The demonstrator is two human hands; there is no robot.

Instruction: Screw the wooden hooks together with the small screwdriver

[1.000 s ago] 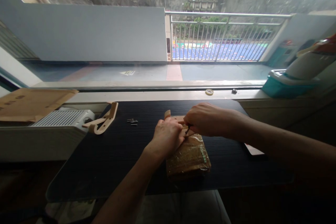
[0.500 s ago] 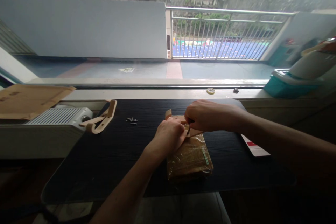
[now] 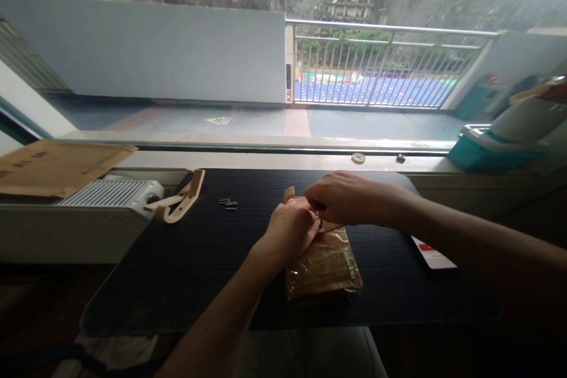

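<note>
A wooden bracket (image 3: pixel 289 193) lies across a brown parcel wrapped in clear tape (image 3: pixel 323 269). My left hand (image 3: pixel 290 227) is closed over the bracket and presses it down on the parcel. Right beside it, my right hand (image 3: pixel 339 198) is closed round what looks like a short screwdriver (image 3: pixel 321 222). Its thin shaft points down at the bracket's near end; the tip's contact is too small to make out, and the fist hides most of the handle.
On the black table (image 3: pixel 212 266), several loose screws (image 3: pixel 228 203) lie left of the parcel. A second wooden bracket (image 3: pixel 182 198) rests at the left edge. To the right is a white and red card (image 3: pixel 434 253). A tape roll (image 3: pixel 358 158) sits on the windowsill.
The whole view has shifted slightly. My right hand has turned a little about the tool, whose shaft now looks more upright. The left hand keeps its place on the bracket.
</note>
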